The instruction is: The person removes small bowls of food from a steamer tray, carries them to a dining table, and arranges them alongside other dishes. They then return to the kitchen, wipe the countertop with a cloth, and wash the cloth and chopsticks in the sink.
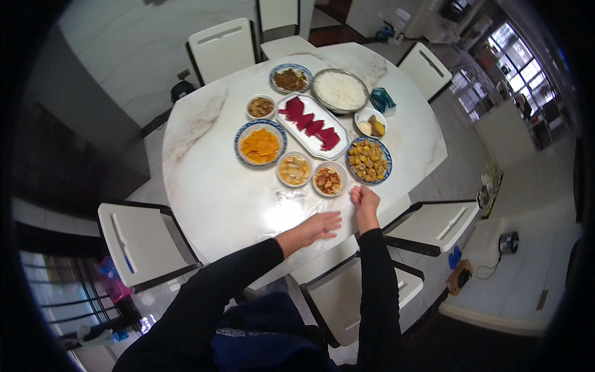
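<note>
Above the near edge of the marble-topped table [204, 186], my left hand [321, 225] has its fingers apart and holds nothing. My right hand [366, 197] is curled just below the blue-rimmed bowl of yellow chunks [369, 160]; whether anything small is in its fingers cannot be told. Near both hands are a small bowl of reddish-brown food [329, 179] and a bowl of pale pieces in liquid [294, 170]. Behind them lie a white platter of dark red slices [312, 125] and a blue-rimmed plate of orange slices [260, 143].
Farther back are a metal bowl of white rice [340, 90], a plate of dark brown food [290, 79], a small brown dish [261, 107], a small bowl with yellow pieces [370, 124] and a green packet [383, 101]. Chairs, one at left [144, 242], surround the table.
</note>
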